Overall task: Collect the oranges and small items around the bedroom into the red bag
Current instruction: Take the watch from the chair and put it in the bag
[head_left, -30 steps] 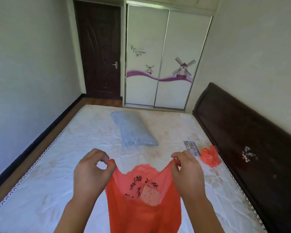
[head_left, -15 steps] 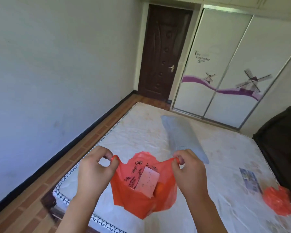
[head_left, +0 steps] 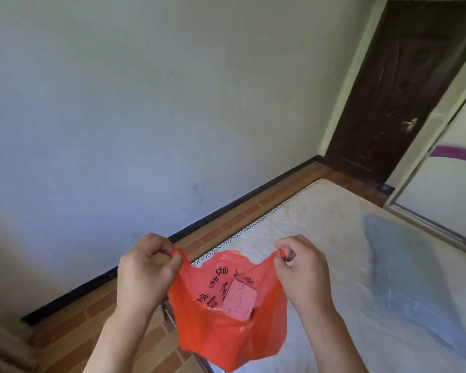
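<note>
left hand point(head_left: 145, 273): pinching one handle of thin red plastic bag point(head_left: 226, 327)
right hand point(head_left: 303, 275): pinching other handle (mouth spread)
inside: pink speckled flat box point(head_left: 238, 300)
below: white quilted mattress point(head_left: 320, 219)

- You hold a red bag point(head_left: 221, 329), black characters printed on its inner side.
- Inside it, a pink card point(head_left: 238, 298) speckled with small blue dots.
- Mattress point(head_left: 320, 219): cream, zigzag-stitched edge.
- Pillow point(head_left: 412, 275): pale grey-blue.
- Door point(head_left: 398, 84): dark brown.
- Wardrobe point(head_left: 452, 184): white, purple wave.
- Floor point(head_left: 215, 232): reddish-brown brick pattern; black skirting.
</note>
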`<state>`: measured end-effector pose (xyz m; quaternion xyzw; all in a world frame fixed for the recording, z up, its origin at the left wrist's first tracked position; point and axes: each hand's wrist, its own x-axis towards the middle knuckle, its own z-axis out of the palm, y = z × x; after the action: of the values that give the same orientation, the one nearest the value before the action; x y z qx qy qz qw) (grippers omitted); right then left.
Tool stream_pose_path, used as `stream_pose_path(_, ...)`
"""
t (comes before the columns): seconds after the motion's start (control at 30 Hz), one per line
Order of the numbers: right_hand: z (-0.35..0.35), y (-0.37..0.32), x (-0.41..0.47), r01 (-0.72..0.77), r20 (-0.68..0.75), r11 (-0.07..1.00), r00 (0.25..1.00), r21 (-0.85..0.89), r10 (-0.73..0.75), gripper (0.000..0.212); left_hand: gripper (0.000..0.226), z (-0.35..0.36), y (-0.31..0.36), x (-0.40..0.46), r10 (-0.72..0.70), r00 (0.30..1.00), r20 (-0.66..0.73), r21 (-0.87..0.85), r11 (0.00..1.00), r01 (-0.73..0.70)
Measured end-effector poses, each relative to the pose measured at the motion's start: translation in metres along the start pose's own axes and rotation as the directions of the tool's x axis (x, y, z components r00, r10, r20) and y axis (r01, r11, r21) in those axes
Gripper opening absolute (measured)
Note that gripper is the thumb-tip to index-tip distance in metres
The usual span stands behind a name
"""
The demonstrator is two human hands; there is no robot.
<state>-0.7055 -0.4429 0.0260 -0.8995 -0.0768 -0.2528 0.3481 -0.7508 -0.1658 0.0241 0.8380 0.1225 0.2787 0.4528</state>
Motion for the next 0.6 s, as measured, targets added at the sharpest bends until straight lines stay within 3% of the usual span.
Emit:
stream_pose_path(0.37,0.127,-0.050,0.047,0.169,0.192,0.917,0.949,0.362,-0.250,0.032,0.032,-0.079,-0.029,0.005,-0.028,0.955,-0.294,0.323,0.938,0.127)
stream_pose_path(0.6,0.185,-0.107,0.062,0.220,0.248,0.839,0.891,0.498,-0.381,0.030,0.032,-0.129,-0.051,0.015,-0.020,0.890,-0.456,0.370,0.905,0.209)
